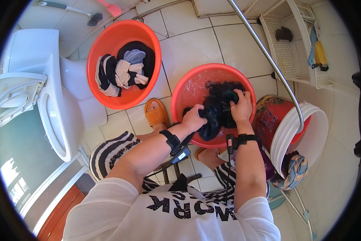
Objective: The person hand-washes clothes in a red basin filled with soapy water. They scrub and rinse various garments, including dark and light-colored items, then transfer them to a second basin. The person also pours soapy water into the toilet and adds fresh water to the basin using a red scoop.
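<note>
A dark, soaked garment point(212, 111) lies bunched in a red plastic basin point(180, 90) that holds some water. My left hand point(195, 118) grips the garment at its left side, and part of the cloth hangs over the basin's near-left rim. On the right, my right hand point(242, 106) has its fingers curled into the cloth. Something dark green point(233, 96) shows under those fingers; whether it is cloth or a separate thing is unclear. The fingertips of both hands are partly hidden in the folds.
An orange-red basin point(93, 81) of black, beige and grey clothes point(123, 72) stands ahead to the left, beside a white toilet point(69, 120). A metal shower hose point(271, 57) crosses at right, before a white bucket point(319, 129). A white shelf rack point(281, 45) stands behind.
</note>
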Demonstrator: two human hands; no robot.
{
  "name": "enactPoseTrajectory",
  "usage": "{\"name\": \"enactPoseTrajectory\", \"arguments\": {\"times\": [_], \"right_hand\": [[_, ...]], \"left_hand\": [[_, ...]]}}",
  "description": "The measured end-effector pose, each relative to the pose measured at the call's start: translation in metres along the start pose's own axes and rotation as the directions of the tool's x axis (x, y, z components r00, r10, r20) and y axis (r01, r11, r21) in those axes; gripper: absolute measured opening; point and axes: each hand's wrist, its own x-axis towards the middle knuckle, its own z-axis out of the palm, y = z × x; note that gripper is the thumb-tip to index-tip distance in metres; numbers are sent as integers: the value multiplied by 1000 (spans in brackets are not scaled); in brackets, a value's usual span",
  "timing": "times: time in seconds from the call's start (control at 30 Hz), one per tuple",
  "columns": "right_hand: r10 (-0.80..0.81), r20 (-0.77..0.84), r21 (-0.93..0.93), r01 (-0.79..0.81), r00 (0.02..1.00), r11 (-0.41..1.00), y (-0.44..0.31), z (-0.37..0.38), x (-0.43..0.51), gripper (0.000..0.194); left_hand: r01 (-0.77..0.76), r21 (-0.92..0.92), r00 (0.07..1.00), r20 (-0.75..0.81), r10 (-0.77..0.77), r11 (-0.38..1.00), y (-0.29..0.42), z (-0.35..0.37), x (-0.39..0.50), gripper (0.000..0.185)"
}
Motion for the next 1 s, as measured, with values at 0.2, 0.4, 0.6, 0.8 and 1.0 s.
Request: {"name": "enactPoseTrajectory", "arguments": {"times": [0.2, 0.4, 0.6, 0.8, 1.0], "right_hand": [[-264, -185, -21, 265, 946, 964, -32, -29, -50, 42], [-457, -19, 199, 452, 889, 870, -44, 4, -116, 31], [46, -78, 251, -25, 996, 968, -11, 47, -119, 76], [218, 279, -41, -215, 935, 976, 1, 90, -98, 78], [268, 366, -259, -179, 891, 949, 19, 105, -30, 57]], "left_hand": [[41, -108, 997, -60, -47, 993, 13, 18, 12, 70], [-148, -57, 989, -36, 146, 987, 17, -21, 35, 80], [-289, 593, 943, 41, 330, 751, -13, 5, -15, 91], [-214, 734, 965, 55, 257, 645, -30, 31, 15, 77], [-195, 713, 980, 167, 108, 673, -3, 24, 70, 70]]}}
